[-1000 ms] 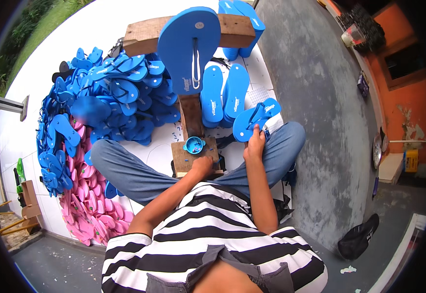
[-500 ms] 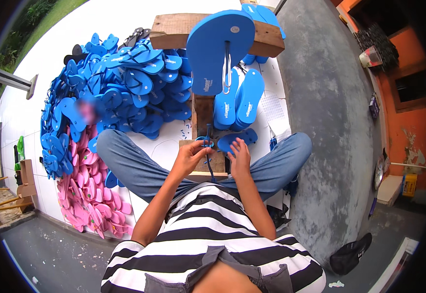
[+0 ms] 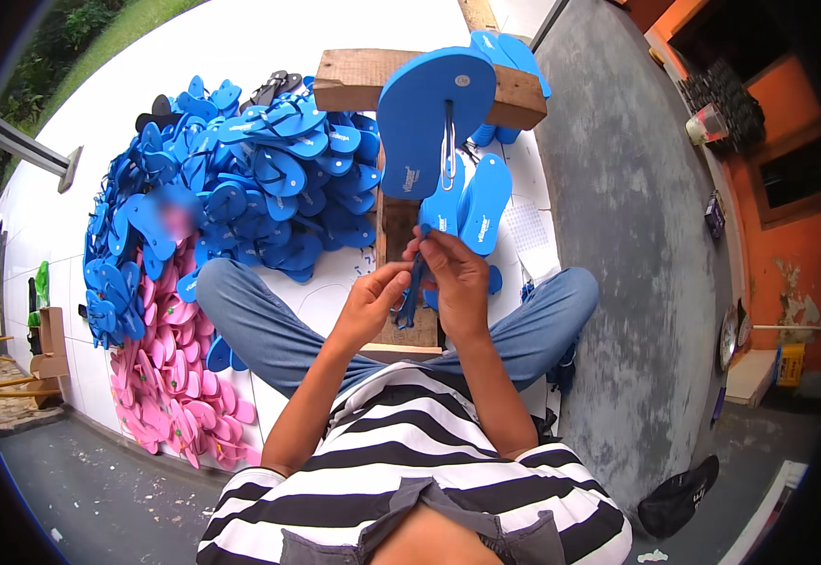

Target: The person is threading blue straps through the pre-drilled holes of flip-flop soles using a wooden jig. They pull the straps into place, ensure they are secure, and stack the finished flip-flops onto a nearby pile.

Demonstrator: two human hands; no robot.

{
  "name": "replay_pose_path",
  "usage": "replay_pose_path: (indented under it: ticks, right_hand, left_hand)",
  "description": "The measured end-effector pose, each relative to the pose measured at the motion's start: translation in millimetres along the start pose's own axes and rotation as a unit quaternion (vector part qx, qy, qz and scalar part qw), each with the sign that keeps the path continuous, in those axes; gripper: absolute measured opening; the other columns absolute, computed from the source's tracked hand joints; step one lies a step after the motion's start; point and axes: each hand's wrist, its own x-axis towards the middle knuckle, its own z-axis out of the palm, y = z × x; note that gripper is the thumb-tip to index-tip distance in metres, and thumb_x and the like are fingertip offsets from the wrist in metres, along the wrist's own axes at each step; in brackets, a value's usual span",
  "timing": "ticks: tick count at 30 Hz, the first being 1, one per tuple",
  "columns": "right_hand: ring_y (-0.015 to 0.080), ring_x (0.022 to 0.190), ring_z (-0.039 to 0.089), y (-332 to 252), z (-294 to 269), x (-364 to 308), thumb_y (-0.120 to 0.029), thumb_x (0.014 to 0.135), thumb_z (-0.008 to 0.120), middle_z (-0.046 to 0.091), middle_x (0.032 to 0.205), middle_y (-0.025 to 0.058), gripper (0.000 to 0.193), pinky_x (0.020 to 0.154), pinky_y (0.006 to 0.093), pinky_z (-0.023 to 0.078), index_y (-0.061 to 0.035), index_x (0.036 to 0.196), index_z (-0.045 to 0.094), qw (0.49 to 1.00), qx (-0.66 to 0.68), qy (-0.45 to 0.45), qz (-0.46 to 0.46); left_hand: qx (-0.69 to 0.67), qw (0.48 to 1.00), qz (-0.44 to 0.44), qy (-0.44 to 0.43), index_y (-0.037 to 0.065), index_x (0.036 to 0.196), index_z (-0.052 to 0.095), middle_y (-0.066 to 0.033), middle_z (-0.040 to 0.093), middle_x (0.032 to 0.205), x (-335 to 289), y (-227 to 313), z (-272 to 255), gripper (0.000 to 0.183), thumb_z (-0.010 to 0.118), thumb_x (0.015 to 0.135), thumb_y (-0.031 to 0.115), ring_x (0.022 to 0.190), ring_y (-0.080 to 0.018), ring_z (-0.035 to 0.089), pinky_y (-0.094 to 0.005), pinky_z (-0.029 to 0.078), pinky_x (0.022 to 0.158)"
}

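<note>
Between the knees, both hands met over a narrow wooden post. Right hand was closed around the upper end of a blue sandal strap, fingers curled and thumb pressed in; left hand was pinched shut on the same strap from its left side, lower down. Strap hung roughly upright between them — thin, dark blue, rubbery-looking, its lower end reaching down toward the post's base. Whether it was already seated in a sole could not be told; the hands hid that part.

Just beyond the right hand, a blue sole sat propped on a wooden block atop the post, a metal hook hanging down its face — likely set at that height so the work stayed within reach while sitting cross-legged. More blue soles lay just past the right hand, close enough to pick up without shifting.

Far off to the left of the left hand spread a big heap of finished blue sandals, and nearer the person's left knee a heap of pink sandals — sorted by colour, it seemed, and kept clear of the working spot.
</note>
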Motion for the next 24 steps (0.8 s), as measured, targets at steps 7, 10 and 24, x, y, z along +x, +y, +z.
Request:
replay_pose_path:
  ticks: [7, 10, 24]
  right_hand:
    - [0.0084, 0.081, 0.062, -76, 19, 12, -0.009, 0.091, 0.071, 0.067, 0.092, 0.0045, 0.017, 0.073, 0.0219, 0.049, -0.0011, 0.105, 0.066, 0.978, -0.018, 0.019, -0.208]
    - [0.0066, 0.081, 0.062, -86, 22, 16, -0.009, 0.09, 0.072, 0.068, 0.091, 0.0029, 0.015, 0.072, 0.0207, 0.049, -0.0022, 0.104, 0.068, 0.968, -0.092, 0.022, -0.231]
    - [0.0116, 0.069, 0.061, -109, 24, 37, -0.005, 0.086, 0.071, 0.065, 0.082, 0.006, 0.009, 0.064, 0.0257, 0.048, -0.0009, 0.094, 0.07, 0.93, -0.27, 0.006, -0.248]
  left_hand:
    - [0.204, 0.918, 0.334, 0.069, 0.001, 0.118, 0.061, -0.0094, 0.07, 0.103, 41, 104, 2, 0.023, 0.059, 0.099, 0.014, 0.091, -0.0145, 0.066, -0.0275, 0.051, 0.075]
    - [0.283, 0.862, 0.406, 0.115, 0.004, 0.115, 0.063, -0.0082, 0.07, 0.104, 55, 156, 9, 0.021, 0.06, 0.094, 0.008, 0.09, -0.016, 0.066, -0.0282, 0.05, 0.072]
    - [0.472, 0.766, 0.414, 0.136, 0.001, 0.114, 0.067, -0.0164, 0.071, 0.099, 121, 200, 14, 0.034, 0.062, 0.095, 0.029, 0.092, -0.0246, 0.069, -0.036, 0.053, 0.079]
